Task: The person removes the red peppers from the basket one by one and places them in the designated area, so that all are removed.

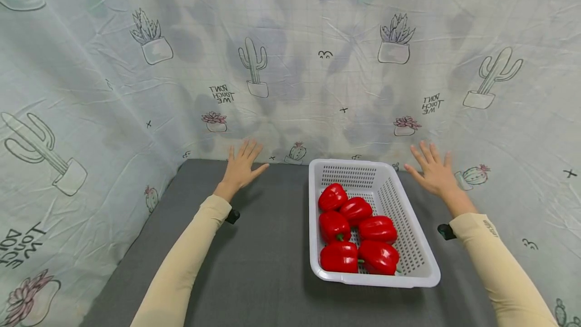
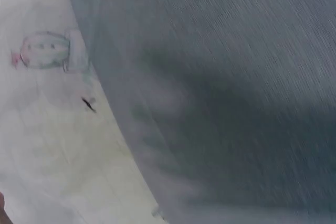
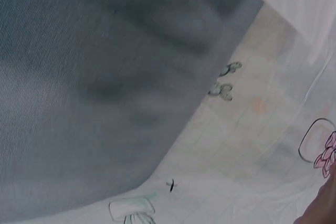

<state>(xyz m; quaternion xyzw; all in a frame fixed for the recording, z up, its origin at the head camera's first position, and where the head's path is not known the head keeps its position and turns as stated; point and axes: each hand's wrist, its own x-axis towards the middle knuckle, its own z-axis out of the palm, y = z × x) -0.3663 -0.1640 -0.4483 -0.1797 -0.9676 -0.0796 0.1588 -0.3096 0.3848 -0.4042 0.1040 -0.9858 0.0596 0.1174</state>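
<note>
My left hand [image 1: 242, 168] hovers over the far left part of the table with its fingers spread, holding nothing. Beyond the basket's right side, my right hand [image 1: 436, 171] is likewise spread and holds nothing. Between them, nearer the right hand, stands a white plastic basket [image 1: 416, 238] with slotted walls. Several shiny red bell peppers [image 1: 356, 211] lie inside it, mostly toward its left and near end; a few green stems show. In the right wrist view, the basket's corner [image 3: 294, 3] appears at the top right. Only a sliver of each hand enters its own wrist view.
A dark grey table [image 1: 254, 256] spreads under the arms and basket. Pale curtains [image 1: 308, 85] printed with cacti and potted plants hang behind and at both sides, meeting the table's far edge. Both forearms wear beige sleeves [image 1: 181, 261] with small black devices [image 1: 232, 216] at the wrists.
</note>
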